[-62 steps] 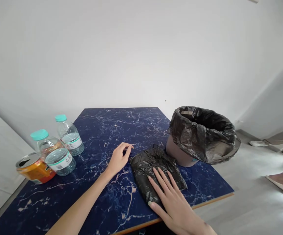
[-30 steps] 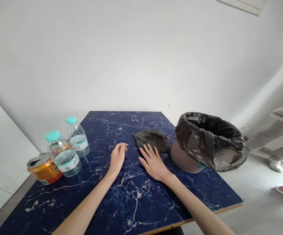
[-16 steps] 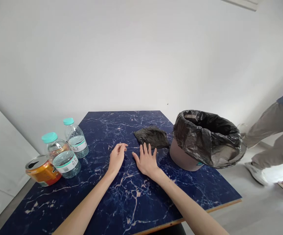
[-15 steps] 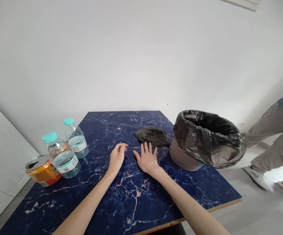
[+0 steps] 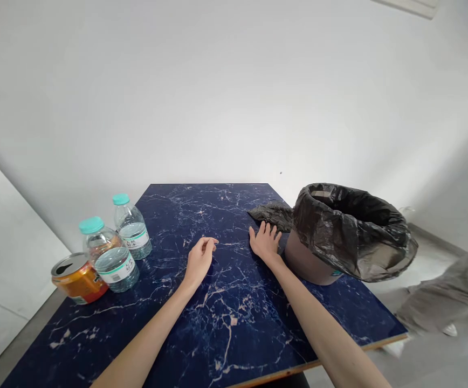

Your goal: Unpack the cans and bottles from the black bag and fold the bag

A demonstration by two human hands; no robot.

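Note:
My right hand (image 5: 265,242) is open, its fingers spread and stretched forward. Its fingertips touch the near edge of a crumpled black plastic bag (image 5: 274,214) on the tabletop; part of that bag is hidden behind the bin. Just right of this hand stands a grey-brown trash bin (image 5: 304,261), lined with a black bin liner (image 5: 327,226) that hangs over its rim. My left hand (image 5: 201,258) rests at the middle of the table, fingers curled in toward the thumb, with nothing visible in them.
On the table's left stand two clear water bottles, one farther back (image 5: 132,229) and one nearer (image 5: 112,261), with turquoise caps. An orange drink can (image 5: 81,280) is beside them. The blue marbled table (image 5: 226,318) ends near a white wall. A person's grey-trousered leg (image 5: 448,291) is blurred at right.
My right hand has slid to the right, and the black plastic bag has moved with it, up to the bin. The person at right has stepped farther away. The view has shifted slightly.

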